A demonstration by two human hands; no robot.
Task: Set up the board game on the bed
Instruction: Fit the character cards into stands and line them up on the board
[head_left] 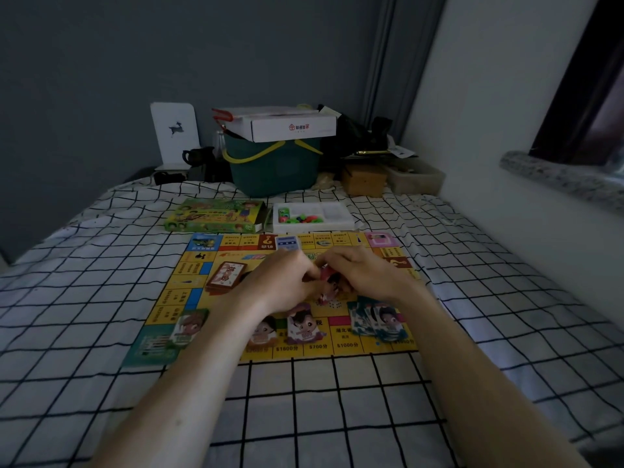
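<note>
Mid-frame, over the yellow square paper game board (216,285) on the black-and-white checked bedsheet (337,400): left hand (287,282) and right hand (364,275) meeting, fingers curled onto a small red stack of cards (329,280). Stack between both sets of fingertips, equally near each hand. Long axis unclear, mostly hidden. Likely next: splitting or laying down cards.

One game board (189,292), one game box (216,216), one white tray (314,216), two hands: left hand (283,282), right hand (364,275).
</note>
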